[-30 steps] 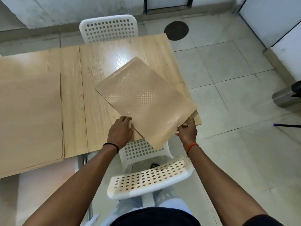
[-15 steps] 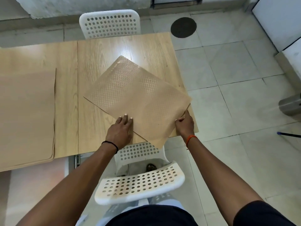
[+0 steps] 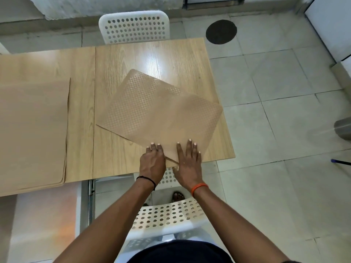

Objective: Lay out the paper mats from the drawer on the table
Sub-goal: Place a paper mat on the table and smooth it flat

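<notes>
A tan paper mat [image 3: 157,109] with a dotted pattern lies flat and turned diagonally on the right part of the wooden table [image 3: 152,59]. Its near corner points at the table's front edge. My left hand [image 3: 152,160] presses straight fingers on the mat's near-left edge. Beside it, my right hand [image 3: 188,160] lies flat on the near corner, fingers spread. A stack of similar mats [image 3: 32,130] covers the table's left part and overhangs the front edge.
One white perforated chair [image 3: 134,25] stands behind the table, another chair [image 3: 167,215] just in front of me. Tiled floor [image 3: 275,111] with a dark round cover [image 3: 221,32] spreads to the right. A grey bin [image 3: 343,128] sits at the right edge.
The mat came down from the air onto the table. My right hand let go of the mat's right edge and moved left to lie flat on the near corner beside my left hand.
</notes>
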